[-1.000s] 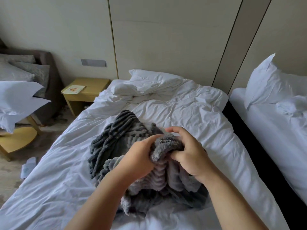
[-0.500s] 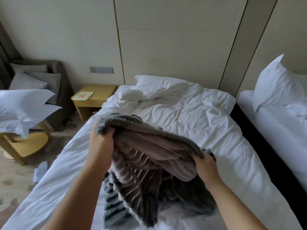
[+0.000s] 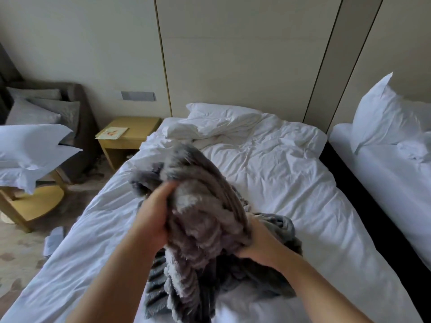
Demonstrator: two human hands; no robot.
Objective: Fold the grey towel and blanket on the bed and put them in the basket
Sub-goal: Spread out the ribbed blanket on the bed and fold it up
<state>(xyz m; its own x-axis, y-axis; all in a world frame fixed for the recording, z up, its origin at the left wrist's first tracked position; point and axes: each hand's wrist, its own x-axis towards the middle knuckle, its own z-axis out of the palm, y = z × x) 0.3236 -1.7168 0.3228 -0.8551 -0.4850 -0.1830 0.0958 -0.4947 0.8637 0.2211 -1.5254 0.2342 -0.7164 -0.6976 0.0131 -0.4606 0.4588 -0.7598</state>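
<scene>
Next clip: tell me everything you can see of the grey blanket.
The grey blanket is plush, ribbed, long-piled fabric, bunched up and not folded. Its upper part is held above the white bed, gripped by the left hand and the right hand. Its darker lower part lies crumpled on the sheet.

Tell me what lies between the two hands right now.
In the head view, only the bunched grey blanket: the left hand and right hand each grip it above the bed.

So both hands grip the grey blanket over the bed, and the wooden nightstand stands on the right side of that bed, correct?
Not quite. The head view shows the wooden nightstand on the left side of the bed, not the right. The left hand and right hand do grip the grey blanket.
</scene>
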